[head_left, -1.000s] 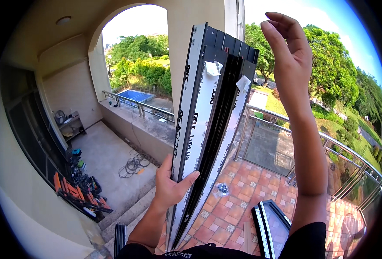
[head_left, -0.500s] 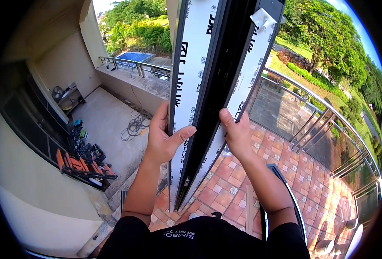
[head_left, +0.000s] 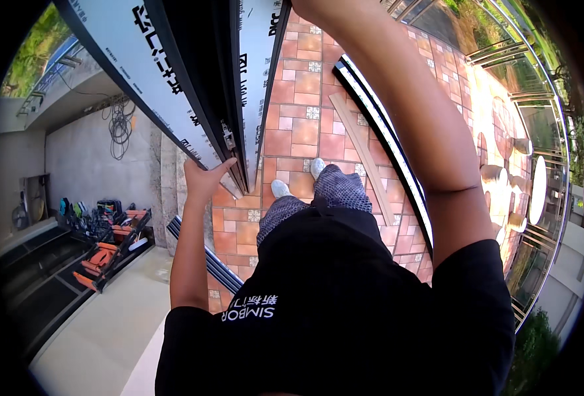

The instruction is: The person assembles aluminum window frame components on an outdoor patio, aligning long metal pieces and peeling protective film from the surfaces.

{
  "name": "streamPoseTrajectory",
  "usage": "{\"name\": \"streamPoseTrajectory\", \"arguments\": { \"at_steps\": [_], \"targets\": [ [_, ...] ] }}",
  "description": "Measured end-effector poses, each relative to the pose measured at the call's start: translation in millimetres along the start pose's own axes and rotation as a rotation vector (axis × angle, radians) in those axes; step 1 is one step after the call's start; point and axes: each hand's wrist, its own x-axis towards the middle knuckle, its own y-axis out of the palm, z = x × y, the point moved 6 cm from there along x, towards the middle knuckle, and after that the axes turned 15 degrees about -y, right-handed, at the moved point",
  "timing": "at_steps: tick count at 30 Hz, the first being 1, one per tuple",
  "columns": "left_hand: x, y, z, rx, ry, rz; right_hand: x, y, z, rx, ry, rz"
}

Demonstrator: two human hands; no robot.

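Note:
A long black metal frame profile (head_left: pixel 196 63) stands tilted before me, with white printed protective film along its sides. Down its dark middle channel a small metal fitting (head_left: pixel 228 135) is visible. My left hand (head_left: pixel 203 181) grips the profile's left edge low down, thumb across the front and fingers partly hidden behind. High up at the picture's edge, my right hand (head_left: pixel 308 5) is at the profile's right side; its fingers are cut off from view. The profile's foot is close to the tiled floor (head_left: pixel 292 142), in front of my shoes.
Right of my feet lie a wooden strip (head_left: pixel 364 158) and another black-and-white profile (head_left: pixel 391 135). Dark profiles (head_left: pixel 221 269) lie by the step at left. Beyond are orange-and-black equipment (head_left: pixel 100 256), a coiled cable (head_left: pixel 119 125), a metal railing (head_left: pixel 558 152) and stools (head_left: pixel 493 173).
My view has tipped downward, bringing my legs and shoes into sight. My left hand is now nearer the profile's lower end, while my right hand has gone higher along it.

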Motion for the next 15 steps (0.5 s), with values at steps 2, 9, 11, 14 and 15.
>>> {"name": "streamPoseTrajectory", "arguments": {
  "at_steps": [2, 9, 11, 14, 15],
  "targets": [
    [17, 23, -15, 0.019, 0.085, 0.051, 12, -39, 7, -0.02, -0.054, 0.03],
    [33, 54, -32, 0.105, 0.116, 0.069, 18, -130, -45, -0.148, 0.207, 0.093],
    [39, 61, -43, 0.14, 0.112, 0.07, 23, -169, -88, -0.18, 0.252, 0.061],
    [50, 66, -55, 0.267, 0.1, 0.019, 27, -198, -119, -0.047, 0.255, 0.115],
    [56, 69, -59, 0.244, 0.095, 0.03, 27, -208, -129, -0.099, 0.295, 0.048]
  ]
}}
